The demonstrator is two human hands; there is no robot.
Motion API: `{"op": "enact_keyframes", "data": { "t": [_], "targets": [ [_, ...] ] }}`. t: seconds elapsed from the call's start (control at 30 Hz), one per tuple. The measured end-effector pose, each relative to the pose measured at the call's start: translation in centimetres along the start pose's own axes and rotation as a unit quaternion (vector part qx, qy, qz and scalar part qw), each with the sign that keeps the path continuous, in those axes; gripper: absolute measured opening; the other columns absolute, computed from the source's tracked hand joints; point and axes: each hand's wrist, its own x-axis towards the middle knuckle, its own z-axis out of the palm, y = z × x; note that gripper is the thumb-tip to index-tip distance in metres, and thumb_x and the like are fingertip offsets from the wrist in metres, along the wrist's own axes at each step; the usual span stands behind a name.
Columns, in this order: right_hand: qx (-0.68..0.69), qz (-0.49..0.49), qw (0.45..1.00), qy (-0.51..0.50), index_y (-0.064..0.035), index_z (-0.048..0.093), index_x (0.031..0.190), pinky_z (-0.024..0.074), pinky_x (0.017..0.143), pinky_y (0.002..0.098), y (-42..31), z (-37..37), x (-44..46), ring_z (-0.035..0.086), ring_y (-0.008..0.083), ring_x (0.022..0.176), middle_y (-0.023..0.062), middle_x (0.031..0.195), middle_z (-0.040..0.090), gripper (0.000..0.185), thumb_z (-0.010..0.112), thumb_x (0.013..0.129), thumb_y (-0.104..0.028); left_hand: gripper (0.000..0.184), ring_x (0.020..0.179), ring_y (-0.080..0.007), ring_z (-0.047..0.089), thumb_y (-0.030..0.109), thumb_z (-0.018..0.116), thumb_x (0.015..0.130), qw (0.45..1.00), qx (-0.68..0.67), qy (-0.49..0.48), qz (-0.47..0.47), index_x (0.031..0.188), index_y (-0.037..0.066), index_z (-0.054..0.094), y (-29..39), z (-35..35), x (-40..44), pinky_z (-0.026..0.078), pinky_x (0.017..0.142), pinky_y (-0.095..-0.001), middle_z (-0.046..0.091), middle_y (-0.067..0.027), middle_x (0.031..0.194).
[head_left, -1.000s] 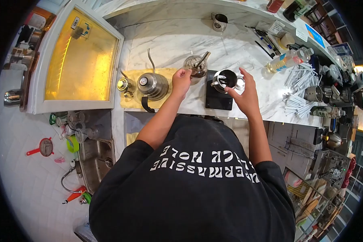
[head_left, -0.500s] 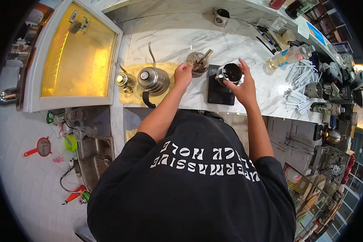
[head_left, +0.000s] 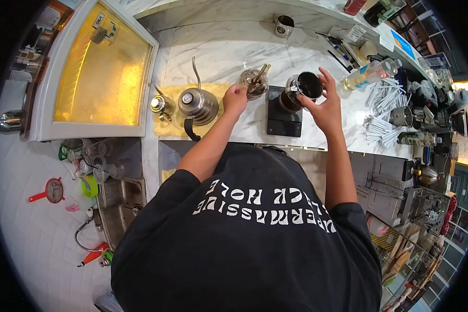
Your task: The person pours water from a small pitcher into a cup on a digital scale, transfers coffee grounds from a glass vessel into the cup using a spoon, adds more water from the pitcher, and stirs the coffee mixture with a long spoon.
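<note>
My right hand (head_left: pixel 325 106) grips a round, dark-lined coffee dripper (head_left: pixel 310 85) with a shiny rim, thumb on the near side and fingers around the right. Partly beneath it, a glass server (head_left: pixel 288 102) with dark liquid stands on a black scale (head_left: pixel 284 125). My left hand (head_left: pixel 235 100) is closed at the near-left edge of a glass jar (head_left: pixel 255 88); its exact grip is hidden. Stick-like utensils (head_left: pixel 263 72) lean out of this jar. Left of that hand, a steel gooseneck kettle (head_left: pixel 198 105) and a smaller metal pot (head_left: pixel 161 105) rest on a yellow cloth (head_left: pixel 213 89).
A mug (head_left: pixel 283 27) stands at the back of the marble counter (head_left: pixel 218 44). Bottles (head_left: pixel 366 75) and wrapped straws (head_left: pixel 382 132) lie rightward. At left are a glass-fronted fridge (head_left: pixel 101 70) and a sink (head_left: pixel 120 208).
My right hand has moved the dripper rightward, off centre from the server, which now shows more. My left hand stays by the jar, shifted only slightly.
</note>
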Motion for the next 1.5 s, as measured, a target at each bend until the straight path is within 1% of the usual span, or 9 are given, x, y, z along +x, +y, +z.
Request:
{"op": "enact_keyframes", "data": {
  "t": [0.1,0.27,0.57,0.8,0.9,0.93,1.07,1.2,1.5],
  "targets": [
    [-0.021,0.001,1.000,-0.009,-0.0155,0.043,0.156,0.0477,0.107,0.0476,1.8,0.8,-0.4,0.062,0.0296,0.127,0.0187,0.142,0.061,0.095,0.090,0.074,-0.023,0.032,0.071,-0.0190,0.072,0.029,0.067,0.102,1.000,0.012,-0.003,-0.011,0.088,0.001,0.060,0.3,-0.4,-0.5,0.053,0.063,-0.0302,0.064,-0.0067,0.083],
    [-0.009,0.023,0.999,-0.022,-0.0099,0.047,0.151,0.0450,0.111,0.0422,2.4,2.1,-1.3,0.059,0.0359,0.134,0.0252,0.140,0.062,0.089,0.089,0.073,-0.015,0.032,0.071,-0.0187,0.072,0.030,0.069,0.101,1.000,-0.015,-0.008,-0.002,0.089,0.001,0.061,0.0,-0.6,-0.6,0.053,0.062,-0.0297,0.061,-0.0059,0.087],
    [-0.022,0.009,0.999,-0.041,-0.0070,0.049,0.149,0.0442,0.112,0.0426,4.1,3.3,-1.8,0.056,0.0356,0.135,0.0220,0.142,0.059,0.089,0.091,0.072,-0.018,0.029,0.073,-0.0178,0.070,0.028,0.066,0.104,0.999,-0.036,-0.023,0.007,0.093,0.003,0.058,-1.7,-1.1,0.6,0.051,0.062,-0.0280,0.064,-0.0072,0.089],
    [-0.037,-0.057,0.996,0.055,-0.0041,0.050,0.147,0.0400,0.114,0.0446,1.2,2.7,-1.9,0.049,0.0364,0.137,0.0176,0.140,0.058,0.087,0.092,0.075,-0.027,0.023,0.081,-0.0167,0.068,0.021,0.065,0.105,0.972,-0.234,-0.021,-0.009,0.090,0.004,0.056,3.3,-2.1,-3.1,0.058,0.074,-0.0305,0.066,-0.0082,0.103],
    [-0.041,-0.025,0.998,0.051,-0.0037,0.052,0.145,0.0412,0.110,0.0437,-1.9,2.0,-1.3,0.052,0.0340,0.131,0.0170,0.135,0.060,0.081,0.090,0.079,-0.029,0.022,0.086,-0.0173,0.069,0.018,0.066,0.104,0.964,-0.260,-0.043,0.039,0.090,0.004,0.056,5.4,-3.3,-5.4,0.059,0.080,-0.0309,0.064,-0.0120,0.121],
    [-0.067,-0.070,0.992,0.075,-0.0034,0.056,0.141,0.0486,0.098,0.0403,-2.7,2.2,-1.0,0.062,0.0276,0.113,0.0153,0.120,0.068,0.072,0.088,0.081,-0.027,0.022,0.087,-0.0175,0.069,0.018,0.066,0.104,0.961,-0.266,-0.044,0.060,0.090,0.004,0.056,6.2,-3.3,-6.4,0.060,0.082,-0.0311,0.062,-0.0131,0.126],
    [0.048,-0.036,0.998,0.012,-0.0028,0.063,0.133,0.0539,0.070,0.0319,-6.1,3.5,-0.6,0.068,0.0179,0.073,0.0094,0.086,0.072,0.057,0.086,0.085,-0.021,0.021,0.104,-0.0194,0.069,0.013,0.060,0.106,0.954,-0.279,-0.073,0.077,0.089,0.005,0.052,9.1,-3.9,-9.8,0.060,0.093,-0.0366,0.060,-0.0151,0.131],
    [0.051,-0.032,0.998,0.012,-0.0011,0.072,0.117,0.0540,0.068,0.0319,-7.6,4.3,-1.3,0.068,0.0189,0.071,0.0111,0.088,0.073,0.030,0.080,0.090,-0.013,0.020,0.108,-0.0206,0.068,0.012,0.058,0.107,0.948,-0.275,-0.107,0.122,0.090,0.005,0.052,10.8,-4.4,-12.4,0.060,0.095,-0.0381,0.057,-0.0160,0.138],
    [-0.008,-0.221,0.973,0.066,-0.0028,0.072,0.109,0.0514,0.068,0.0372,-8.2,3.7,-1.9,0.066,0.0289,0.079,0.0125,0.086,0.069,0.022,0.075,0.088,0.002,0.020,0.110,-0.0193,0.068,0.009,0.063,0.104,0.935,-0.293,-0.107,0.167,0.089,0.003,0.052,12.2,-4.9,-14.2,0.058,0.098,-0.0336,0.054,-0.0196,0.143]
  ]
}}
